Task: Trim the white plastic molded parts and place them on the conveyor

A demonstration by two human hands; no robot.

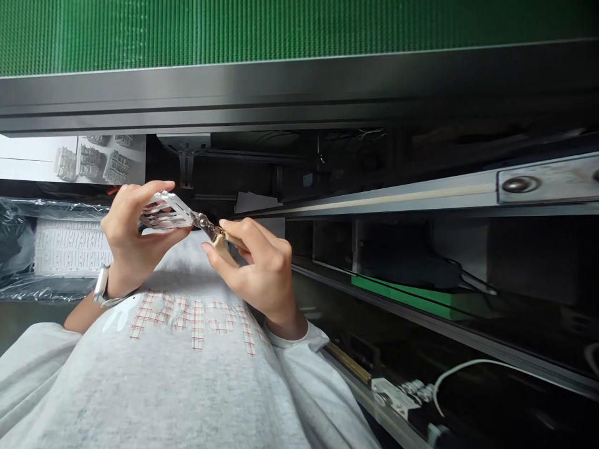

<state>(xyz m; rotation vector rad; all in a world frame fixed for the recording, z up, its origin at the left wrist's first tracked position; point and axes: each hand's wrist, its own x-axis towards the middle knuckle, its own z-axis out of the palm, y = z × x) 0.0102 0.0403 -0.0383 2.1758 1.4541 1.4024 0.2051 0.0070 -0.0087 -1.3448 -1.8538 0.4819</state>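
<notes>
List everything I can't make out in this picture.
All in the head view:
Whether the pliers' tips grip the part: too small.
Some fingers of the right hand: hidden by the hand itself.
The face of the watch: turned away.
The green mat's far side: cut off by the top edge.
The plastic's far end: cut off by the left edge.

Green Above, Grey and Plaid Below

The ribbed mat [299,28] is bright green, its metal edge [234,87] dull grey. The slatted piece [180,212] is silvery white; the pliers [221,246] pair shiny silver metal with cream handles. The shirt [187,393] is heathered pale grey, bearing red-and-white plaid letters [197,324] and a white rabbit [120,318]. The cable [461,365] is white, the shelf strip [412,297] vivid green.
</notes>
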